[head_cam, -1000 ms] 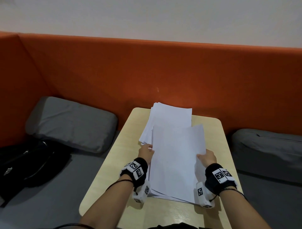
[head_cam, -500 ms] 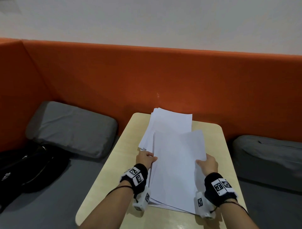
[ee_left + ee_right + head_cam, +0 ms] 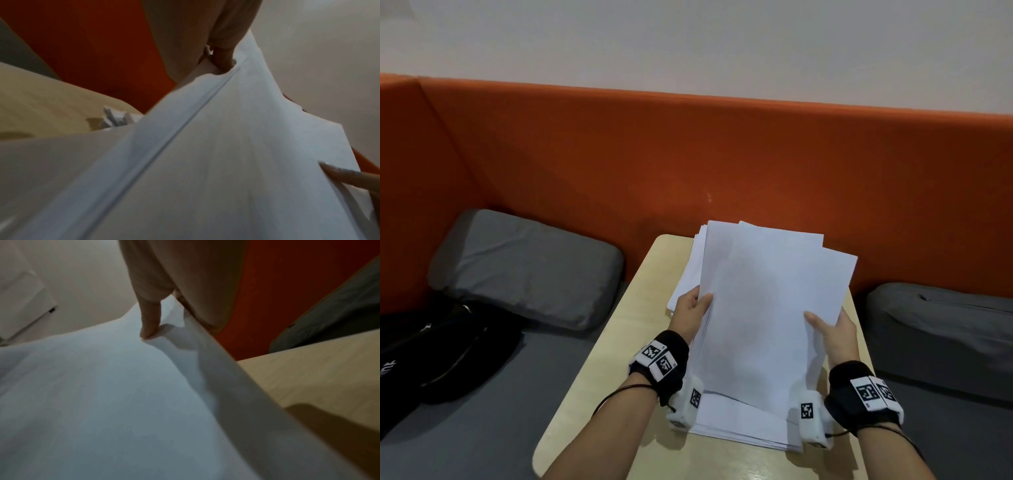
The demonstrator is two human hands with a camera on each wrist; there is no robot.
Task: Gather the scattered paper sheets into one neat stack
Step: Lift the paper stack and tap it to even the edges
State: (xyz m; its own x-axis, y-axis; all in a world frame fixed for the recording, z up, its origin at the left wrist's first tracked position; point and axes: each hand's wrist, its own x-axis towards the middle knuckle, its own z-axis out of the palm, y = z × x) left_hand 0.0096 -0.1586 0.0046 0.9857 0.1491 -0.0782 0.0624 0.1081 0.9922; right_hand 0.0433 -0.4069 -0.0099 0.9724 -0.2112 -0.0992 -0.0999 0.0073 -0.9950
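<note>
Gripping a lifted bundle of sheets (image 3: 763,308) by its two long edges, the left hand (image 3: 690,310) pinches the left side and the right hand (image 3: 834,334) the right, thumbs on top. The bundle tilts up over the tabletop (image 3: 619,359), its long axis running near to far, squarely between the hands, neither nearer. More sheets lie fanned beneath; squaring probably calls for lowering the near edge onto them.
</note>
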